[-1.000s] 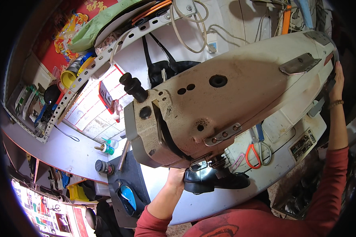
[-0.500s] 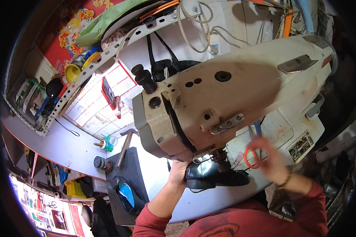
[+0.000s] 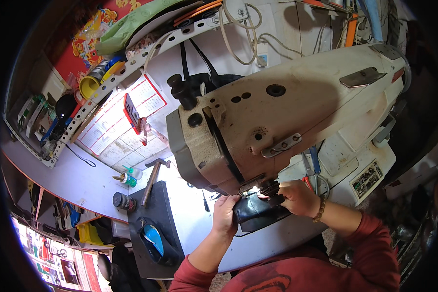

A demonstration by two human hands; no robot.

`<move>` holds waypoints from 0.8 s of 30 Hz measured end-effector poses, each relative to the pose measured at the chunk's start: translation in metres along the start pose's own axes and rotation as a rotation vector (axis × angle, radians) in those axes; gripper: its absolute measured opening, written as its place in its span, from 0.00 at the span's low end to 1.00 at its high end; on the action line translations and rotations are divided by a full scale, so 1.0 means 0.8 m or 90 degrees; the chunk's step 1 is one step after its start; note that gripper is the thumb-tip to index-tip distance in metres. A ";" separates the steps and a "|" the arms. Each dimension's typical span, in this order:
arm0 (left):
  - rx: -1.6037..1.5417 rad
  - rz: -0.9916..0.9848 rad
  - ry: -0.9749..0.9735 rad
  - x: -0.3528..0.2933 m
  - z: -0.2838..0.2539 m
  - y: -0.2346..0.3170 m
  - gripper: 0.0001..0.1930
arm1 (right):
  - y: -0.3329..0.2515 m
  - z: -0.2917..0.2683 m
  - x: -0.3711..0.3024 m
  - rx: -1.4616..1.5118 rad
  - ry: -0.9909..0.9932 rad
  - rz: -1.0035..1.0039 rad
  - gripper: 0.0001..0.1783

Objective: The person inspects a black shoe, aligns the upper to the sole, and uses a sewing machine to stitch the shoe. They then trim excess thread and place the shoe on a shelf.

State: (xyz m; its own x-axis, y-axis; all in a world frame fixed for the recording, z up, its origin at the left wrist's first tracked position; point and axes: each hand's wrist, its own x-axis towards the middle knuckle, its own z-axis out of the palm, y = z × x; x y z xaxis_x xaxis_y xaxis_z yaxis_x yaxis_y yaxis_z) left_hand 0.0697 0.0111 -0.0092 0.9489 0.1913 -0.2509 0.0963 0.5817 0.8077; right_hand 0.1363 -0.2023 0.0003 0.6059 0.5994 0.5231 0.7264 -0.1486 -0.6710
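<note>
A black leather shoe (image 3: 260, 216) lies under the front end of a beige sewing machine (image 3: 243, 126), in the glow of its lamp. My left hand (image 3: 225, 214) grips the shoe's left end, thumb toward the machine. At the other end, my right hand (image 3: 301, 198) is closed on the shoe, its fingertips partly hidden beside the machine's dark tension knob (image 3: 276, 198). Just behind that hand, the red-handled scissors (image 3: 307, 183) rest on the machine bed, mostly covered. The needle area is hidden by the machine head.
Left of the machine, a hammer (image 3: 152, 185) and another black shoe with a blue insole (image 3: 154, 238) lie on a dark mat (image 3: 166, 209). A dark jar (image 3: 124, 201) and a small green-and-white bottle (image 3: 129, 180) stand beside it. A perforated metal shelf rail (image 3: 146, 53) runs overhead.
My right hand has left the red-handled scissors on the machine bed and come left onto the shoe. The shoe has turned, and its right part no longer shows stretched out along the table.
</note>
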 end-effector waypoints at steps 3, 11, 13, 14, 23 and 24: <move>-0.033 -0.009 0.035 -0.001 0.005 0.000 0.05 | 0.003 0.008 -0.006 -0.005 0.027 -0.016 0.08; -0.045 0.054 0.030 -0.002 0.013 -0.003 0.06 | 0.001 0.014 -0.008 -0.049 0.055 -0.030 0.10; -0.012 0.056 0.050 0.001 0.009 -0.003 0.06 | 0.000 0.014 -0.006 -0.039 0.064 -0.033 0.10; -0.025 0.059 0.020 0.003 0.007 -0.004 0.06 | -0.001 0.014 -0.005 -0.053 0.065 -0.026 0.10; 0.008 0.056 0.032 0.013 -0.001 -0.010 0.08 | -0.010 0.002 0.002 -0.089 0.051 -0.018 0.11; 0.014 0.057 0.028 0.013 -0.001 -0.010 0.08 | -0.009 0.002 0.003 -0.101 0.049 -0.016 0.11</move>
State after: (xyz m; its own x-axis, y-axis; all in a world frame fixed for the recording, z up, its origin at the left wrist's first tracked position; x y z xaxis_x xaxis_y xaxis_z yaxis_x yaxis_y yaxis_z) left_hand 0.0783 0.0090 -0.0183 0.9402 0.2758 -0.2001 0.0191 0.5437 0.8391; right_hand 0.1319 -0.1989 0.0056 0.6050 0.5435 0.5819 0.7804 -0.2597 -0.5688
